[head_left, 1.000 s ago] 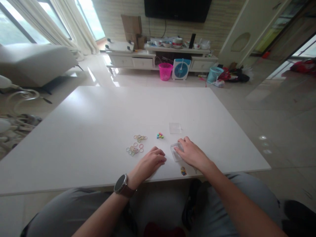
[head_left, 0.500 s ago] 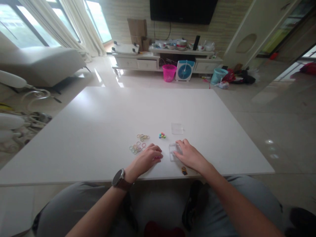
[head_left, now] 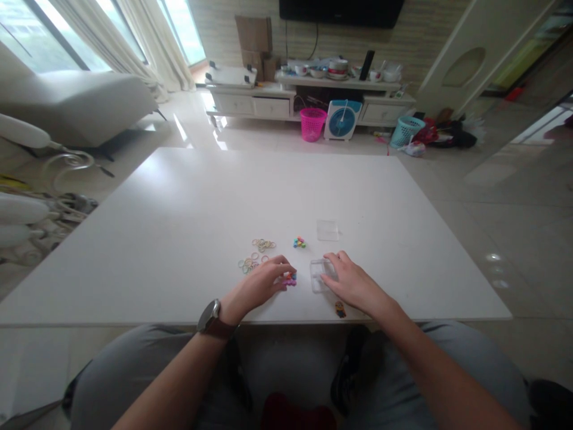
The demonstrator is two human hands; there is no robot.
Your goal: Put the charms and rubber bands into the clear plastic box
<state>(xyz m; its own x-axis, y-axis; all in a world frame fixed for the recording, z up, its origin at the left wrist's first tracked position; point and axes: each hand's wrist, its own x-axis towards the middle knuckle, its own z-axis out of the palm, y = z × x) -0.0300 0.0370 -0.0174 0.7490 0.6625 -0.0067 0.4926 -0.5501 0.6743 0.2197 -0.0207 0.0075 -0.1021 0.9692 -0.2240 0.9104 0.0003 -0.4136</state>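
A small pile of colourful pieces (head_left: 290,279), pink, orange and blue, lies on the white table (head_left: 215,197). My left hand (head_left: 271,278), a watch on its wrist, curves beside the pile with thumb and fingers apart. My right hand (head_left: 351,278) grips the right side of a clear plastic box (head_left: 317,280), its thumb at the box's inside. Behind the box lies a flat clear lid (head_left: 327,230). Another cluster of bright small pieces (head_left: 299,242) sits farther back. Thin coloured rings (head_left: 264,244) lie in two groups left of it, the nearer partly hidden by my left hand.
A small yellow-and-blue cartoon figure piece (head_left: 340,309) lies near the table's front edge. Beyond the table stand a pink basket (head_left: 312,125), a blue fan (head_left: 342,120) and a low white cabinet (head_left: 271,107) with dishes on top.
My left hand has drawn back slightly to the left and its fingers have parted, uncovering the colourful pile. My right hand stays on the box. The whole view has shifted a little.
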